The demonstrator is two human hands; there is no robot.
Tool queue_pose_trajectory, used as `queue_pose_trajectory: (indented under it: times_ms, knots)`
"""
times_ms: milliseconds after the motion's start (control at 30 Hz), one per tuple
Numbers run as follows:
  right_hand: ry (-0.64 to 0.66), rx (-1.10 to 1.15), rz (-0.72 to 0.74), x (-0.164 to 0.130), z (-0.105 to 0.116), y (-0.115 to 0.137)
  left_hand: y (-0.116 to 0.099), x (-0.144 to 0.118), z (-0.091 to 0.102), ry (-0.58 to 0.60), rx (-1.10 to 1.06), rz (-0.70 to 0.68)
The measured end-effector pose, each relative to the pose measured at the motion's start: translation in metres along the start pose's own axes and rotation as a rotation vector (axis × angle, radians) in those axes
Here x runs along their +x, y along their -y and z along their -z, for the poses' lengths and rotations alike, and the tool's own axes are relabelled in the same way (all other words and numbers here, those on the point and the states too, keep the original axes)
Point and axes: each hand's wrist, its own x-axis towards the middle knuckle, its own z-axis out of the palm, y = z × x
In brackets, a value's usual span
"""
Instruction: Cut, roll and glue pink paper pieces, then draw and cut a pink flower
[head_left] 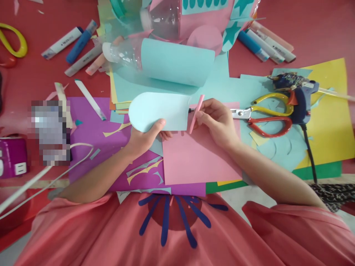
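A light blue paper cut-out point(159, 111) with one rounded end is gripped by my left hand point(146, 142), the thumb on top and the fingers beneath. My right hand point(217, 120) pinches a slim pink stick point(197, 113) close to the paper's straight edge. A small dark tip shows between stick and paper; what it belongs to is hidden. Under both hands lies a pink paper sheet point(202, 159). Scissors point(270, 111) with one yellow and one red handle lie right of my right hand, their blades partly hidden behind it.
Beyond my hands lies a plastic bottle point(177, 61) wrapped in light blue paper, with a pink-wrapped bottle point(202, 18) behind it. A glue gun point(301, 96) with a cord rests at right. Several markers point(81, 40) lie at upper left. Paper scraps point(145, 171) cover the purple sheet point(85, 166).
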Motion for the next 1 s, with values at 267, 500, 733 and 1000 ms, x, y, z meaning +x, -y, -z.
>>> queue_pose_trajectory:
  times_ms: [267, 500, 733, 1000]
  knots:
    - [-0.006, 0.061, 0.013, 0.0018, -0.0022, 0.0011, -0.0021, -0.0017, 0.0024, 0.084, 0.071, -0.007]
    - [0.013, 0.095, 0.011, 0.0009, -0.0036, 0.0021, -0.0014, -0.0035, 0.0030, 0.108, 0.082, 0.007]
    - [0.030, 0.049, 0.026, 0.0004, -0.0030, 0.0006, 0.0004, -0.0035, 0.0033, 0.127, 0.074, -0.015]
    - [0.024, 0.026, 0.020, 0.0004, -0.0032, 0.0021, 0.0019, -0.0023, 0.0042, 0.120, 0.083, -0.046]
